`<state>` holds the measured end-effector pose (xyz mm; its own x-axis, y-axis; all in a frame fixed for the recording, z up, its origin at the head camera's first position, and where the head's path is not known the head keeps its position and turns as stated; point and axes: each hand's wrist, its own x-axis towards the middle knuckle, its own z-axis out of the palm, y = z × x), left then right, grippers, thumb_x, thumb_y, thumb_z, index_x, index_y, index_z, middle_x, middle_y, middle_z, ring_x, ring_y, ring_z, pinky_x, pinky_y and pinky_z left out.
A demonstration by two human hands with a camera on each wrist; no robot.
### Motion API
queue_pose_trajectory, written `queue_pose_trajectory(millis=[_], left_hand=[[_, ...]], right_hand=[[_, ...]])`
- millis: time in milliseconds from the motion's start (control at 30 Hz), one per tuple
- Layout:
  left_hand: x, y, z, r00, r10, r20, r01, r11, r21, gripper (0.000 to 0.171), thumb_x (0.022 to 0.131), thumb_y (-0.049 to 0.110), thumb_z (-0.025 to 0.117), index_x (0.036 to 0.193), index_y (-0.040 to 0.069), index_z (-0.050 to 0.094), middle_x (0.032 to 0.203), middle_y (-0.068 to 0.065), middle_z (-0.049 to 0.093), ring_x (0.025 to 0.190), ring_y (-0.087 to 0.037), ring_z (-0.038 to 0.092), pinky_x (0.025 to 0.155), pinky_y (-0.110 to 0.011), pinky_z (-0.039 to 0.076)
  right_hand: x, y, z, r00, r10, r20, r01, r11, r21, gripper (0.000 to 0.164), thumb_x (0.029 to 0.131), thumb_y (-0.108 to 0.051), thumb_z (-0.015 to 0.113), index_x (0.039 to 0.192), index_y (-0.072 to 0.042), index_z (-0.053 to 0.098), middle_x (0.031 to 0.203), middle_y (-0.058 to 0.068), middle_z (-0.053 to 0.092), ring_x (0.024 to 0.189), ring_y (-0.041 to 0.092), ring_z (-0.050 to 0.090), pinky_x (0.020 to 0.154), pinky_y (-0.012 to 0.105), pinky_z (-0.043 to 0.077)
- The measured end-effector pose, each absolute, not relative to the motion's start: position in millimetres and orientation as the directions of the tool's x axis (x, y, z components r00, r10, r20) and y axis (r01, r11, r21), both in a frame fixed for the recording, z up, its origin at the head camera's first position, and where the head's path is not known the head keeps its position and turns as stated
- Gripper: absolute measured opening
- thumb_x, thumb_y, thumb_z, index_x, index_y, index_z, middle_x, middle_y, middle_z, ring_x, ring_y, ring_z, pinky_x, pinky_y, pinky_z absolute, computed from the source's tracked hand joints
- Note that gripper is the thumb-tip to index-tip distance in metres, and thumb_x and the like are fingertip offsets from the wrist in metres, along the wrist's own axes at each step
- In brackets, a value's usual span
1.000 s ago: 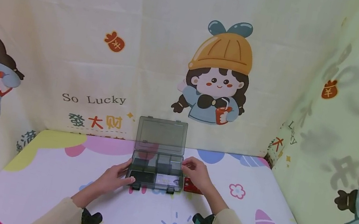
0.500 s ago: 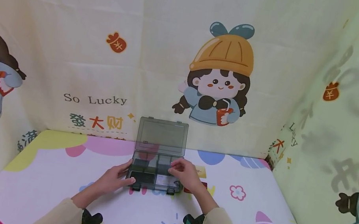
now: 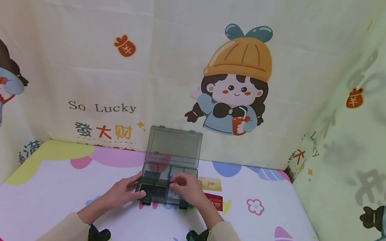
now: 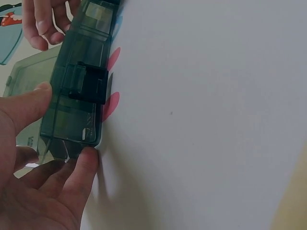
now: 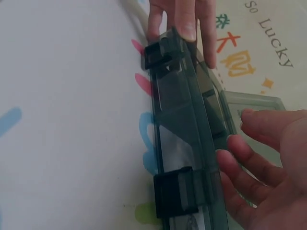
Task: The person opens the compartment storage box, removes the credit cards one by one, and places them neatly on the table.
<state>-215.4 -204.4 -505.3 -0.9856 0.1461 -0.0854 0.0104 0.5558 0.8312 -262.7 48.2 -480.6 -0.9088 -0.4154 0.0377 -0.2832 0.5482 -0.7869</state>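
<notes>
A smoky see-through compartment box [image 3: 153, 192] stands on the table with its lid [image 3: 174, 146] raised at the back. My left hand [image 3: 121, 190] grips its left end, thumb on the front rim and fingers against the side. Over the right-hand compartments is my right hand [image 3: 186, 188], fingers loosely bent. In the right wrist view the right hand [image 5: 283, 160] has thumb and fingertips apart, nothing visible between them. A dark item fills the front left compartment; a pale card [image 3: 174, 195] in the front right one is partly hidden by the right hand.
Right of the box lie a gold card [image 3: 212, 183] and a red card [image 3: 215, 202] marked VIP. The table [image 3: 59, 196] has a printed cloth. A patterned curtain [image 3: 174, 48] hangs close behind the box and along both sides.
My right hand has moved left from the box's right edge to over its compartments, uncovering the gold and red cards. The left hand has stayed on the box.
</notes>
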Motion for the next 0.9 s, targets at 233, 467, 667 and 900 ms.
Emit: queue_pose_trajectory(millis=[233, 467, 667, 900], left_hand=[[-215.0, -204.5, -505.7, -0.984, 0.15, -0.094, 0.004, 0.551, 0.835, 0.08, 0.089, 0.027, 0.07, 0.153, 0.009, 0.025, 0.156, -0.018, 0.032, 0.137, -0.037, 0.042, 0.108, -0.047, 0.042], [-215.0, -205.0, -505.0, -0.984, 0.154, -0.088, 0.011, 0.55, 0.835, 0.081, 0.089, 0.028, 0.07, 0.153, 0.008, 0.025, 0.156, -0.018, 0.032, 0.137, -0.038, 0.042, 0.108, -0.048, 0.042], [-214.7, -205.2, -504.9, -0.984, 0.153, -0.095, 0.004, 0.547, 0.837, 0.081, 0.089, 0.026, 0.07, 0.153, 0.009, 0.024, 0.156, -0.018, 0.031, 0.138, -0.038, 0.041, 0.108, -0.047, 0.042], [-215.2, -205.6, -506.0, -0.984, 0.156, -0.082, 0.017, 0.547, 0.837, 0.081, 0.089, 0.027, 0.07, 0.153, 0.008, 0.025, 0.155, -0.019, 0.032, 0.137, -0.038, 0.043, 0.107, -0.047, 0.043]], right_hand=[[-263.8, 39.1, -485.0, -0.889, -0.457, 0.008, -0.297, 0.564, -0.771, 0.023, 0.092, -0.026, 0.066, 0.111, -0.012, 0.07, 0.102, 0.001, 0.069, 0.091, 0.014, 0.06, 0.084, 0.032, 0.056], [-261.9, 31.7, -482.6, -0.891, -0.453, -0.017, -0.29, 0.598, -0.747, 0.026, 0.093, -0.027, 0.065, 0.114, -0.013, 0.07, 0.102, 0.002, 0.069, 0.09, 0.015, 0.058, 0.077, 0.029, 0.054], [-259.4, 27.0, -482.5, -0.895, -0.443, -0.061, -0.262, 0.629, -0.732, 0.027, 0.092, -0.028, 0.066, 0.114, -0.014, 0.07, 0.097, 0.001, 0.067, 0.084, 0.014, 0.056, 0.07, 0.027, 0.053], [-255.7, 20.8, -483.3, -0.878, -0.46, -0.13, -0.272, 0.704, -0.656, 0.03, 0.093, -0.034, 0.063, 0.116, -0.016, 0.07, 0.101, 0.003, 0.069, 0.081, 0.014, 0.057, 0.074, 0.031, 0.056]])
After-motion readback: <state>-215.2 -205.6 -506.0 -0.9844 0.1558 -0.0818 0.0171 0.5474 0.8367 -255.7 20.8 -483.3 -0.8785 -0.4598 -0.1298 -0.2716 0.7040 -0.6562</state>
